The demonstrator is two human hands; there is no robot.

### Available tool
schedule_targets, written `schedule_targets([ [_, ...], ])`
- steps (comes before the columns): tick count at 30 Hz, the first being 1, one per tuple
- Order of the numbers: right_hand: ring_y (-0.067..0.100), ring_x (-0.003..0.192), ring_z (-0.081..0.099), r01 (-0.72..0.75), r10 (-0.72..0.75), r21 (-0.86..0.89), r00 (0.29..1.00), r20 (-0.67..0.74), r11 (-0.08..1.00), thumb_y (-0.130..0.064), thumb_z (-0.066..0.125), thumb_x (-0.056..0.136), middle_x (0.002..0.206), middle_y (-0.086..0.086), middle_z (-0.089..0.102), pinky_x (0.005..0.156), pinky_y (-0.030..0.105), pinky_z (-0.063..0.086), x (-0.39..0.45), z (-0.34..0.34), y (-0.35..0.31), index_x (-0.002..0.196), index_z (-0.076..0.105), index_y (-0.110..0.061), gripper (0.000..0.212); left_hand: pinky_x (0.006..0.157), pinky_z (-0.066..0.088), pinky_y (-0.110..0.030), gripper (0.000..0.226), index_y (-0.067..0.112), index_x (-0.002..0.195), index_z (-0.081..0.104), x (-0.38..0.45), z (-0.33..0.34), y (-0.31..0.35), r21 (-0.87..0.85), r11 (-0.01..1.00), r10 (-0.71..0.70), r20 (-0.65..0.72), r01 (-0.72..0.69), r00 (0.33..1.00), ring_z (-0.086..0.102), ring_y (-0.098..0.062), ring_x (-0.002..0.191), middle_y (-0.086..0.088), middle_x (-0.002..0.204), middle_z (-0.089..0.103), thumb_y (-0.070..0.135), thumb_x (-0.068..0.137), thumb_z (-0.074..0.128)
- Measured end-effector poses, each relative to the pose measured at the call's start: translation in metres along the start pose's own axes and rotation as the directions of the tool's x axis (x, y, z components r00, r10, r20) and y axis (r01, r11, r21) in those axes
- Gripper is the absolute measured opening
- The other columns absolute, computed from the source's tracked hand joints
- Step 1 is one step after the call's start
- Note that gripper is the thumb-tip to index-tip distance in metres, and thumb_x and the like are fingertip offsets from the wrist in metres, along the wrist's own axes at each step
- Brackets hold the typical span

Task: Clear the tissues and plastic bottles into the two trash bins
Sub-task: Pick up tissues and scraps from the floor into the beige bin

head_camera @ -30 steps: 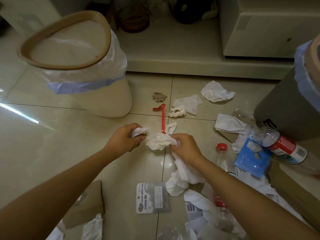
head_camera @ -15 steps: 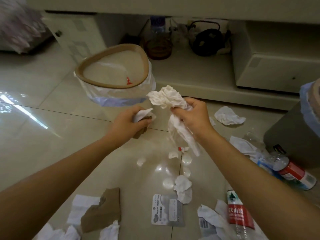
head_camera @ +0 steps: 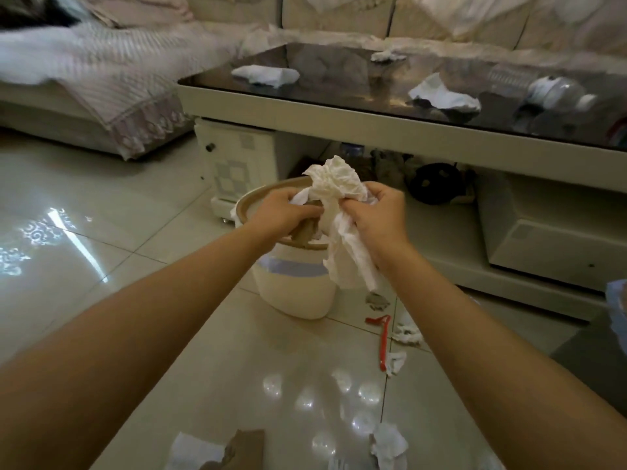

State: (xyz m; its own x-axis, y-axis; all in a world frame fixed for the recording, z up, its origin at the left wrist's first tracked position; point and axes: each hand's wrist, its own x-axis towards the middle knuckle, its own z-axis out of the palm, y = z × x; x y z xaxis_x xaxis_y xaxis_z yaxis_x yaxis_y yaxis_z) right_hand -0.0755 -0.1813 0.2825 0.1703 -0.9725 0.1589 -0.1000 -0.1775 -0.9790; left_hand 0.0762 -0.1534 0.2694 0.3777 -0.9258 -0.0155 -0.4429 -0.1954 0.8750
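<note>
Tissues (head_camera: pixel 339 188), previously held short of the white bin (head_camera: pixel 291 283), now bunched over its rim; right hand (head_camera: pixel 376 215) and left hand (head_camera: pixel 285 215) both clench them, tail hanging below right fist.

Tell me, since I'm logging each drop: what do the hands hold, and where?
Right hand grips a wad of tissues at its middle; left hand holds tissue and a brown scrap, above the white bin.

Crumpled paper tissues (head_camera: pixel 336 184); glossy floor tiles (head_camera: pixel 135 232); glossy dark tabletop (head_camera: pixel 339 72).
</note>
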Motion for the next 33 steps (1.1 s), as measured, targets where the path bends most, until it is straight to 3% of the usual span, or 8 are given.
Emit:
schedule_targets([
  [6, 0.020, 0.084, 0.067, -0.048, 0.044, -0.034, 0.994, -0.096, 0.998, -0.010, 0.070, 0.082, 0.084, 0.000, 0.069, 0.076, 0.034, 0.058, 0.025, 0.019, -0.004, 0.088, 0.068, -0.016, 0.008, 0.073, 0.054, -0.034, 0.045, 0.013, 0.122, 0.058, 0.032, -0.015, -0.008, -0.077, 0.983, -0.163, 0.027, 0.165, 0.986, 0.065, -0.025, 0.090, -0.009, 0.101, 0.067, 0.041, 0.088, 0.062],
  [11, 0.018, 0.079, 0.066, -0.079, 0.076, -0.015, 0.987, -0.144, 0.997, -0.008, 0.069, 0.082, 0.079, 0.001, 0.068, 0.075, 0.036, 0.057, 0.041, 0.030, -0.005, 0.078, 0.065, -0.019, 0.012, 0.083, 0.048, -0.037, 0.066, 0.019, 0.144, 0.030, 0.037, -0.024, -0.014, -0.115, 0.965, -0.232, 0.047, 0.236, 0.972, 0.056, -0.027, 0.106, -0.003, 0.125, 0.048, 0.052, 0.091, 0.051],
  [14, 0.019, 0.077, 0.064, -0.096, 0.097, 0.018, 0.979, -0.179, 0.995, -0.006, 0.067, 0.082, 0.079, 0.004, 0.067, 0.077, 0.038, 0.056, 0.056, 0.043, -0.006, 0.074, 0.063, -0.018, 0.015, 0.084, 0.051, -0.037, 0.055, 0.021, 0.139, 0.040, 0.038, -0.032, -0.024, -0.131, 0.974, -0.187, 0.012, 0.187, 0.982, 0.060, -0.025, 0.101, -0.001, 0.117, 0.053, 0.049, 0.093, 0.050],
  [17, 0.016, 0.077, 0.062, -0.062, 0.074, 0.059, 0.973, -0.217, 0.996, -0.009, 0.065, 0.085, 0.074, -0.004, 0.062, 0.073, 0.031, 0.054, 0.072, 0.063, -0.010, 0.075, 0.060, -0.022, 0.018, 0.085, 0.053, -0.037, 0.050, 0.022, 0.136, 0.046, 0.039, -0.040, -0.036, -0.132, 0.983, -0.130, -0.005, 0.128, 0.991, 0.063, -0.020, 0.097, 0.001, 0.117, 0.058, 0.048, 0.093, 0.050],
  [20, 0.016, 0.083, 0.063, -0.050, 0.063, 0.072, 0.980, -0.189, 0.996, -0.012, 0.065, 0.087, 0.081, -0.004, 0.063, 0.071, 0.024, 0.052, 0.084, 0.083, -0.007, 0.089, 0.061, -0.019, 0.008, 0.085, 0.047, -0.031, 0.045, 0.019, 0.131, 0.050, 0.038, -0.046, -0.047, -0.156, 0.981, -0.115, -0.019, 0.111, 0.993, 0.062, -0.018, 0.101, 0.000, 0.121, 0.057, 0.042, 0.093, 0.055],
  [25, 0.014, 0.092, 0.059, -0.091, 0.091, -0.003, 0.993, -0.079, 0.996, -0.009, 0.067, 0.085, 0.103, 0.001, 0.062, 0.068, 0.016, 0.047, 0.078, 0.092, 0.017, 0.112, 0.063, -0.015, 0.028, 0.097, 0.047, -0.034, 0.041, 0.021, 0.128, 0.052, 0.034, -0.046, -0.072, -0.155, 0.982, -0.112, 0.001, 0.110, 0.994, 0.058, -0.017, 0.108, 0.001, 0.121, 0.057, 0.032, 0.090, 0.060],
  [29, 0.015, 0.091, 0.064, -0.100, 0.099, -0.023, 0.994, -0.041, 0.995, -0.007, 0.065, 0.086, 0.101, 0.003, 0.067, 0.074, 0.027, 0.056, 0.068, 0.082, 0.031, 0.110, 0.064, -0.019, 0.027, 0.080, 0.047, -0.023, 0.030, 0.020, 0.121, 0.056, 0.029, -0.037, -0.076, -0.178, 0.982, -0.073, -0.030, 0.067, 0.997, 0.062, -0.015, 0.099, 0.000, 0.113, 0.062, 0.025, 0.091, 0.059],
  [33, 0.014, 0.064, 0.063, 0.050, -0.051, -0.072, 0.999, -0.010, 0.996, -0.009, 0.063, 0.088, 0.085, 0.012, 0.068, 0.051, 0.017, 0.051, 0.049, 0.061, 0.038, 0.104, 0.064, -0.014, 0.016, 0.052, 0.044, -0.008, 0.022, 0.013, 0.115, 0.059, 0.017, -0.020, -0.064, -0.232, 0.972, -0.031, -0.004, 0.029, 0.999, 0.065, -0.012, 0.075, -0.006, 0.096, 0.067, 0.016, 0.093, 0.056],
])
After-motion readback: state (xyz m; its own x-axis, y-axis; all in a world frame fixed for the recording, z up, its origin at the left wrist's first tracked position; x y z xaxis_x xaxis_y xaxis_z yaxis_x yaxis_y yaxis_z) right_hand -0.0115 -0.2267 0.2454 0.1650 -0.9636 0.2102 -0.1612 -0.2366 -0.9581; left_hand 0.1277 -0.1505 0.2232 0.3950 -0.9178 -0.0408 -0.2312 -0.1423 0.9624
